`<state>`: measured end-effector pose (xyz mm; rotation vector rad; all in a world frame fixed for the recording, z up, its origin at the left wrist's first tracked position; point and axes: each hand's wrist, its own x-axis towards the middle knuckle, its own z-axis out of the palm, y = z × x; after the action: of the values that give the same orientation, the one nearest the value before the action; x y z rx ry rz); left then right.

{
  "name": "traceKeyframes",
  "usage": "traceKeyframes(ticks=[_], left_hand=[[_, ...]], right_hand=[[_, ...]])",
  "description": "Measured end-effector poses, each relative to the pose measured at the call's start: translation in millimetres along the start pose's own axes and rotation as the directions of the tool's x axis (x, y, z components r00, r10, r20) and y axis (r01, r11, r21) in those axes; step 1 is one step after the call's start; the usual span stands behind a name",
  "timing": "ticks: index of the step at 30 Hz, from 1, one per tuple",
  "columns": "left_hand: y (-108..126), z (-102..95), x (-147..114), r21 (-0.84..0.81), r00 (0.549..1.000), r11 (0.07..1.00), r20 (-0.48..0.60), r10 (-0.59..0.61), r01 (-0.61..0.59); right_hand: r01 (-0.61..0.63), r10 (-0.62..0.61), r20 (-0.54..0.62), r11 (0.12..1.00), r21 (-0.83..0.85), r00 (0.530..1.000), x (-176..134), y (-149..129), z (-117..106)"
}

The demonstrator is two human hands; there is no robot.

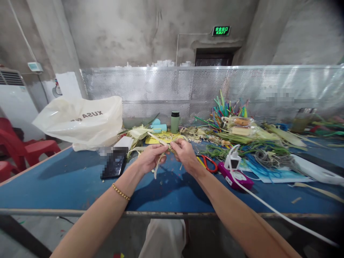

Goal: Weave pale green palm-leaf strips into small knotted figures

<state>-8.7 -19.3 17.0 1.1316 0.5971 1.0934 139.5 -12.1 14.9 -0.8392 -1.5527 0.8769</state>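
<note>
Both hands meet above the middle of the blue table, pinching pale, straw-like plant strips (pixel 158 142). My left hand (pixel 152 157), a beaded bracelet on its wrist, is closed on the strips, and loose ends stick out up-left and hang below its fingers. Thumb and fingertips of my right hand (pixel 184 152) are pressed together on the same strips, just right of the left fingertips. How the strips cross between the fingers is too small to make out. Behind the hands lies a yellow sheet (pixel 154 139) with scraps on it.
A phone (pixel 115 164) lies left of the hands, a white plastic bag (pixel 83 120) beyond it. Red-handled scissors (pixel 211 164) and a purple power strip (pixel 236 177) with a white cable lie right. Behind stand a green bottle (pixel 175 122), coloured stems (pixel 228 109) and cord bundles (pixel 264 154).
</note>
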Motion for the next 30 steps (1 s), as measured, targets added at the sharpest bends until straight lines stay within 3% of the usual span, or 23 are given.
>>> traceKeyframes(ticks=[3,6,9,11,13,17,23,30], left_hand=[[-1,-0.2,0,0.022,1.000,0.999,-0.002,-0.030,0.030],[-2,-2.3,3,0.014,0.996,1.000,-0.091,-0.018,0.019],[-3,-6.8,9,-0.054,0.970,0.998,-0.240,0.026,-0.040],[-4,-10.4,11,-0.097,0.949,0.991,-0.312,0.053,-0.088],[-6,-13.3,13,-0.117,0.937,0.987,-0.343,0.068,-0.114],[-10,-14.9,13,-0.119,0.942,0.986,-0.329,0.072,-0.117],[-6,-10.1,10,-0.171,0.970,0.982,-0.240,0.038,-0.081],[-5,-8.3,9,-0.083,0.949,0.993,-0.308,0.060,-0.090]], right_hand=[[0.016,-0.019,-0.039,0.997,-0.073,0.999,2,2,-1],[0.072,-0.100,-0.081,0.954,-0.292,0.992,7,6,-6],[0.198,-0.313,-0.104,0.790,-0.581,0.944,8,8,-10],[0.280,-0.441,-0.057,0.658,-0.699,0.896,5,7,-10],[0.324,-0.446,0.027,0.607,-0.726,0.895,1,7,-6],[0.332,-0.324,0.141,0.669,-0.665,0.936,-6,7,8],[0.230,-0.242,0.051,0.808,-0.542,0.969,-1,10,11],[0.049,-0.037,0.048,0.963,-0.264,0.998,-3,7,13]])
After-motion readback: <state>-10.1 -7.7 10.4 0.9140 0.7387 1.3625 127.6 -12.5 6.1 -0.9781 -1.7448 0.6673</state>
